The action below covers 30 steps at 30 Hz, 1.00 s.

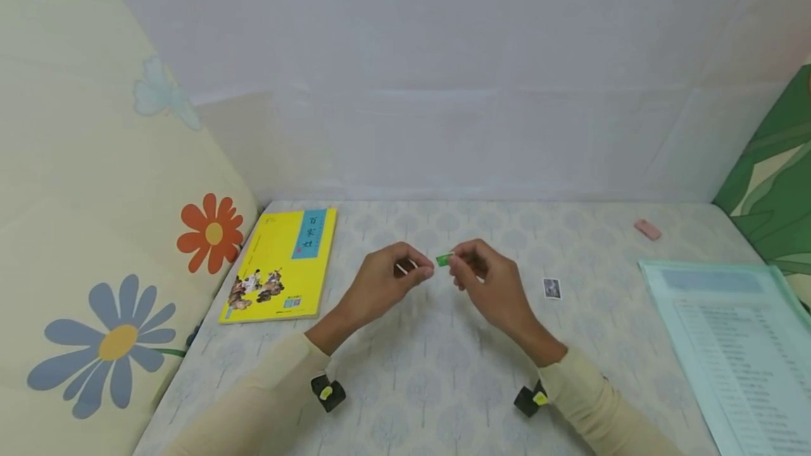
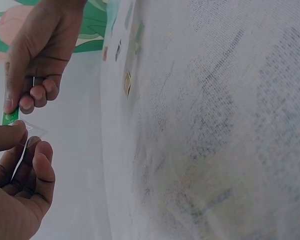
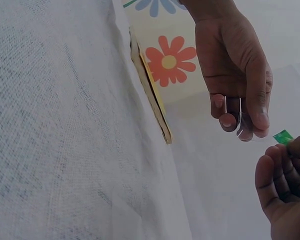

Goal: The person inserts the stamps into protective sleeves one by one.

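Note:
Over the middle of the table, my right hand pinches a small green stamp-like piece between thumb and fingertips. Its printed detail is too small to read. Facing it, my left hand pinches a small clear plastic sleeve, which barely shows in the head view. In the left wrist view the green piece lies right by the left thumb and the sleeve's edge. Flat on the table, to the right of my right hand, is a small dark stamp-like picture with a white border.
A yellow book lies on the left of the patterned tablecloth. At the right are a pale green folder with a printed sheet and a small pink eraser-like block. A white cloth wall stands behind.

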Available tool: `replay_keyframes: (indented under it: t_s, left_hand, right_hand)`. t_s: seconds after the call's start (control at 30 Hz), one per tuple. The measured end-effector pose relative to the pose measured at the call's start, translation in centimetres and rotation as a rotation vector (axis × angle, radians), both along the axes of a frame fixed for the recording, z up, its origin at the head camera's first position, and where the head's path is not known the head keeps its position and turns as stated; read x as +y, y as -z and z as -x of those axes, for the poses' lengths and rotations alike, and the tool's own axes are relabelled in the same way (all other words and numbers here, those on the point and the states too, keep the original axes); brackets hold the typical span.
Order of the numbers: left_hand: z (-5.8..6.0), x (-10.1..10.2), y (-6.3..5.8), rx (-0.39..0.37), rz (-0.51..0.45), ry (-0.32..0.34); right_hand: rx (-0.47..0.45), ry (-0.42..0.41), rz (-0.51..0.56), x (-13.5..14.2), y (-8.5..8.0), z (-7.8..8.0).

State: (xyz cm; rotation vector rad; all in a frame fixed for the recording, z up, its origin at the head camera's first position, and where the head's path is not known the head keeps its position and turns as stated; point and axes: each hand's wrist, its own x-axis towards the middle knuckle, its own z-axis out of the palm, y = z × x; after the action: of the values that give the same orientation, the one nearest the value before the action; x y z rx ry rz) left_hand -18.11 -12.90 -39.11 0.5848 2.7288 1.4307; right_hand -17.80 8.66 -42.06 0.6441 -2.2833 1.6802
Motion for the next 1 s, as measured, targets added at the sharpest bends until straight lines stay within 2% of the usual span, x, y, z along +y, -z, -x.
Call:
replay_keyframes:
  t_s: [0.3, 1.0]
  left_hand:
    - [-0.14, 0.08, -0.16, -0.016, -0.009, -0.003]
    - [-0.07, 0.05, -0.14, 0.005, -0.004, 0.003]
  right_hand:
    - [-0.019, 0.018, -0.005, -0.13, 0.0, -0.14]
    - [0.016, -0.007, -0.008, -0.14, -0.07, 0.06]
